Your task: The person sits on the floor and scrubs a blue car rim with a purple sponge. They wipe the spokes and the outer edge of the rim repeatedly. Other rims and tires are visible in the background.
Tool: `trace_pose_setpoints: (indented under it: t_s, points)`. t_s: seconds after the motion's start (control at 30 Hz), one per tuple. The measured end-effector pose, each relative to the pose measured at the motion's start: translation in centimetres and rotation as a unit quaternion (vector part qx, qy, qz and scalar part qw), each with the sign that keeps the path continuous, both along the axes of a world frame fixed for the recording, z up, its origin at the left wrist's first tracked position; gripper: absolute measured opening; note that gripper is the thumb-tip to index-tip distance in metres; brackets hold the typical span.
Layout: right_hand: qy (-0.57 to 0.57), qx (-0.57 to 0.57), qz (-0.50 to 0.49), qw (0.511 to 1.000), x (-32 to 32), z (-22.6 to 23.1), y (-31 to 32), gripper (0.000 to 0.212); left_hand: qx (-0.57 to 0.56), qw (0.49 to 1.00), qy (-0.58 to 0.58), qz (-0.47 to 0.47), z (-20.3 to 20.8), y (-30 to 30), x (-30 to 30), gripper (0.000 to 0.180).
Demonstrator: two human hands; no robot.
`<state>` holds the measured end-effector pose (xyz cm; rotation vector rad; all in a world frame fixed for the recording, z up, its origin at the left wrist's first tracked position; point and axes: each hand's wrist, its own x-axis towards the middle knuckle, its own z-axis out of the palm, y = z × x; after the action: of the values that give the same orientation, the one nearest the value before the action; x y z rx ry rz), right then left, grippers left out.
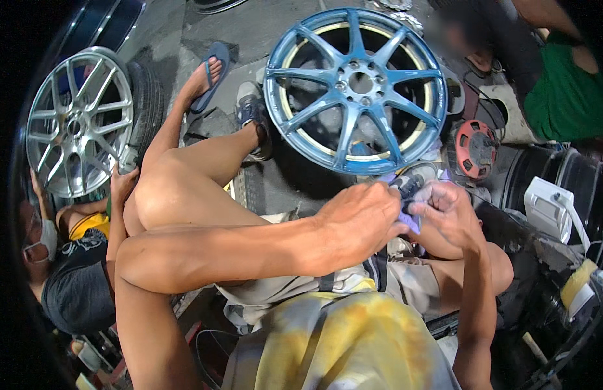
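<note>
My left hand (363, 221) is closed, its fingers curled and its thumb against a small purple piece (410, 223) that looks like a folded sheet or cloth. Facing it, my right hand (449, 213) pinches at the same purple piece with thumb and bent fingers. Both hands are in front of my lap, just below a large blue multi-spoke wheel rim (373, 83). The rim's paint is streaked with pale worn patches, and a cream ring shows inside its edge. Neither hand touches the rim. My fingers hide most of the purple piece.
At the left another person (80, 292) holds a silver wheel rim (74, 127) beside a black tyre (148, 107). A second person in green shorts (568, 91) sits at the far right. Near the blue rim lies a red-and-black reel (475, 149); a white box (548, 208) stands farther right.
</note>
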<state>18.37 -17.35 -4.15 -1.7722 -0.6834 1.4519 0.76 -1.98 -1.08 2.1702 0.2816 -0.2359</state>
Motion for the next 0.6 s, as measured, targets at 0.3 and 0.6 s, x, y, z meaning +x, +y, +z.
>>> trace_pose_setpoints:
  t_s: [0.3, 0.6]
  points:
    - [0.108, 0.076, -0.051, 0.99, -2.8, -0.8, 0.7, 0.014, -0.161, 0.982, 0.011, 0.101, -0.6, 1.3, -1.7, 0.023]
    - [0.108, 0.003, 0.015, 0.994, -3.4, -0.5, 2.4, 0.022, -0.201, 0.974, 0.022, 0.099, -0.4, 5.5, -2.1, 0.018]
